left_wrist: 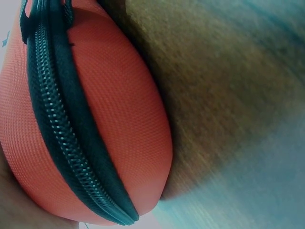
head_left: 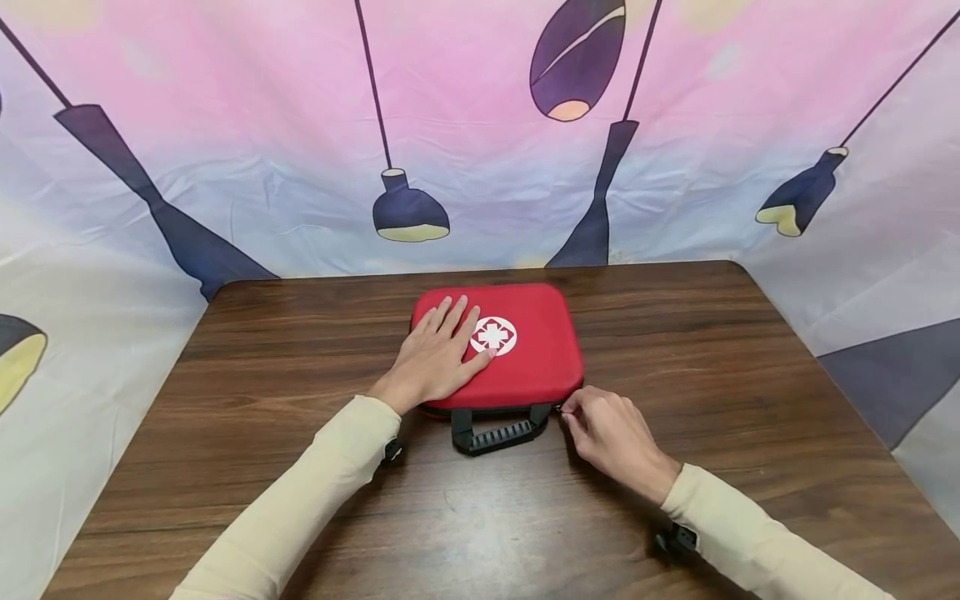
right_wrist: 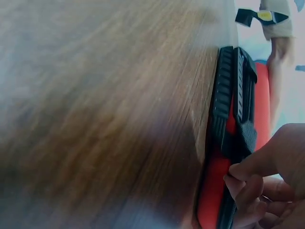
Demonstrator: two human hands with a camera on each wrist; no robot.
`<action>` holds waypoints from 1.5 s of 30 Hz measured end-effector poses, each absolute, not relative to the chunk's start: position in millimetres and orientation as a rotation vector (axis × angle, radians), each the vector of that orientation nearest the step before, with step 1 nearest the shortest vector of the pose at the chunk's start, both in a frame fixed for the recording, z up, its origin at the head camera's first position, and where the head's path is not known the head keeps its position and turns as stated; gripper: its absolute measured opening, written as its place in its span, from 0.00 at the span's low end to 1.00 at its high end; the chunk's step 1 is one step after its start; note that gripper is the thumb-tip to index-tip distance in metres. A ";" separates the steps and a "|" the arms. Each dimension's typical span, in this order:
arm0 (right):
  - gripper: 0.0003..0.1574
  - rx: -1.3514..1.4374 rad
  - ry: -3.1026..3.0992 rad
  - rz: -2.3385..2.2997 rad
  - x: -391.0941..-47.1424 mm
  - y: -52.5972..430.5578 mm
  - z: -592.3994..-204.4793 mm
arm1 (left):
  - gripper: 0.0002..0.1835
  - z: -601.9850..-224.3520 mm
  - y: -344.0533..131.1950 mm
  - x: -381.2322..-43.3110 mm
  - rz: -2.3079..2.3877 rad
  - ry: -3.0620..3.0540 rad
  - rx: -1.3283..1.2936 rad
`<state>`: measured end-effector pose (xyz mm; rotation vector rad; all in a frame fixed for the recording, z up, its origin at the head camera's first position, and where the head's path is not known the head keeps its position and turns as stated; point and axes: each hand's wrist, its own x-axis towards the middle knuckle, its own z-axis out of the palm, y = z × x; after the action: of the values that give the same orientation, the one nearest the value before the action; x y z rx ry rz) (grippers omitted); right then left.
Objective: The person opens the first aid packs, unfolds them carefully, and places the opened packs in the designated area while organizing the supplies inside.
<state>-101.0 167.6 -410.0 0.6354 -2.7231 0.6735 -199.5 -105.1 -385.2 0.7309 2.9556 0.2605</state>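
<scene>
A red first-aid case (head_left: 534, 362) with a white cross emblem (head_left: 495, 336) lies flat on the table, its black handle (head_left: 501, 437) toward me. My left hand (head_left: 438, 358) rests on the left part of the lid, fingers spread and straight. At the front right corner, my right hand (head_left: 613, 429) pinches the zipper pull (head_left: 558, 408) between thumb and curled forefinger; the fingertips mostly hide it. Meshed teeth of the black zipper (left_wrist: 62, 129) show along the case's side in the left wrist view. The right wrist view has the pinching fingertips (right_wrist: 237, 172) right at the zipper line beside the handle strap.
The case stands near the back of a dark wood-grain table (head_left: 300, 350). Behind and beside the table hangs a pastel cloth (head_left: 480, 200) printed with lamps. A black wrist device (head_left: 677, 540) is worn beneath the right sleeve, and another (head_left: 392, 450) on the left.
</scene>
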 end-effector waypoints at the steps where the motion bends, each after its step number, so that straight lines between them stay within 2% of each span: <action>1: 0.06 0.638 -2.728 0.673 -101.1 166.0 -409.2 | 0.45 -385.3 -105.2 -199.8 0.260 2.956 0.734; 18: 0.13 0.640 -2.722 0.503 -118.4 170.6 -408.6 | 0.46 -374.1 -112.8 -191.3 0.210 2.943 0.698; 27: 0.12 0.574 -2.733 0.548 -147.4 179.8 -410.9 | 0.49 -372.6 -123.7 -178.9 0.268 2.953 0.696; 36: 0.04 0.478 -2.834 0.556 -183.6 178.8 -403.7 | 0.52 -368.1 -127.7 -159.5 0.263 2.954 0.658; 45: 0.06 0.474 -2.907 0.566 -215.0 172.8 -397.1 | 0.50 -362.7 -124.9 -140.7 0.174 2.973 0.671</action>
<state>-215.0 172.8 -397.1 0.4743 -2.9065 0.5655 -140.7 -124.9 -362.7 0.6708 2.9734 0.1739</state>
